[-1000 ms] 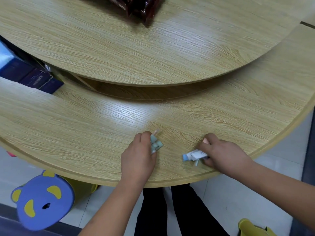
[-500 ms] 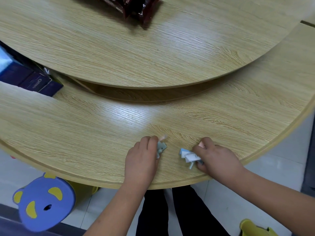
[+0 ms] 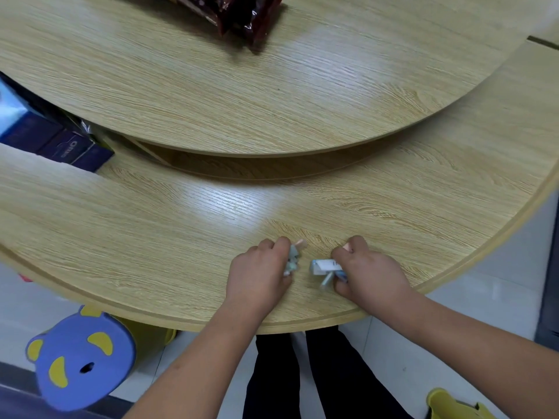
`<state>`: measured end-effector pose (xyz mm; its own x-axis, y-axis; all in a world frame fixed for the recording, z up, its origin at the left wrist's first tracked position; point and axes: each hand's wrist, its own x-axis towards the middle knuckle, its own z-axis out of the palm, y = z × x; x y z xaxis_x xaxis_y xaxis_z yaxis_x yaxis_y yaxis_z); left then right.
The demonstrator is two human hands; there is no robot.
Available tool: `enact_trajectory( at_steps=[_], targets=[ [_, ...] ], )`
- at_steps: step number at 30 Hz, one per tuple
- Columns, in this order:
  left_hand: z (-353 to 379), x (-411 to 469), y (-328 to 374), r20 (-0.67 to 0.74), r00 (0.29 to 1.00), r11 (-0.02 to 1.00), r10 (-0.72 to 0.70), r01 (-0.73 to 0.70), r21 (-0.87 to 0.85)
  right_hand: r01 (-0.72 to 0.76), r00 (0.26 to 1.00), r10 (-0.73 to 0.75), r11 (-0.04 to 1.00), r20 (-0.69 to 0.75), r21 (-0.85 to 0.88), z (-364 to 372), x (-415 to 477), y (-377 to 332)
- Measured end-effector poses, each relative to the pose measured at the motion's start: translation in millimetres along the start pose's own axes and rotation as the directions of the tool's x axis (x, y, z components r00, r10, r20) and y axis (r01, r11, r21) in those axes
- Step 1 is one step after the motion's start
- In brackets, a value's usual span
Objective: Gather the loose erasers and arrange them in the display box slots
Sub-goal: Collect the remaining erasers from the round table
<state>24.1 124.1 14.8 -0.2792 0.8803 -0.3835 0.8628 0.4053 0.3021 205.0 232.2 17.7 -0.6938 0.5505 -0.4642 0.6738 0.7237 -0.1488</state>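
Close together, left hand [image 3: 260,275] and right hand [image 3: 370,275] each clutch erasers [image 3: 324,265], snack packets [image 3: 245,16] lying well beyond.

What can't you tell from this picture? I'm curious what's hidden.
Head view, left hand: grey erasers mostly covered by curled fingers; number unclear.
Right hand: white-and-blue erasers partly under the palm; number unclear.
Dark red packets: cut off by the top edge.
Dark blue boxes: cut by the left edge, print blurred.
Display box: not in view.
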Motion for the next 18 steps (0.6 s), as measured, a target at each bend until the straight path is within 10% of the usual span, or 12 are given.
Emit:
enact_trajectory(
  at_steps=[18],
  targets=[
    [-39.0,11.4,52.8,-0.037,0.996,0.898,-0.084,0.059,-0.437,-0.197,0.979,0.194,0.865,0.053,0.462,-62.3,-17.9,20.3]
  ],
)
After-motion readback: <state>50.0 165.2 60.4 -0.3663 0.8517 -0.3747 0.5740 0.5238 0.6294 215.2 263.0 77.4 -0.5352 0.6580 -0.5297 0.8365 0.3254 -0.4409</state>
